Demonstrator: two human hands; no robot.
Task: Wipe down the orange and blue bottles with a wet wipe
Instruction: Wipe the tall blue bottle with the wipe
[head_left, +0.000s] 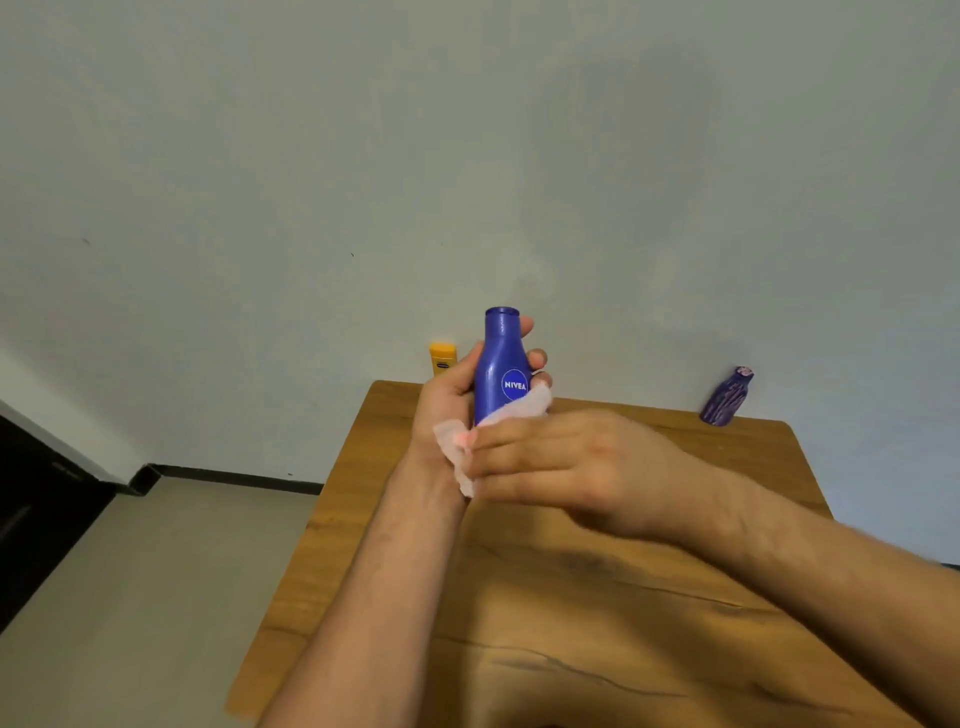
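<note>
blue bottle (498, 364) up off the table (571, 623), upright in my left hand (447, 395) - fingers curled round its back, thumb on the near side, a firm clamp on the body. my right hand (561, 467) lays fairly straight fingers over the wet wipe (454, 441) and presses it on the bottle's lower part, just under the label; my thumb is hidden, so i can't say whether it pinches the cloth. the neck looks uncapped, so upright is the way to hold it. to do this well i'd slide the wipe up the side with steady pressure and turn the bottle in the left hand so every face gets a pass, shoulder and neck included. orange bottle (442, 357) waits standing at the far left corner - it looks to be next.
</note>
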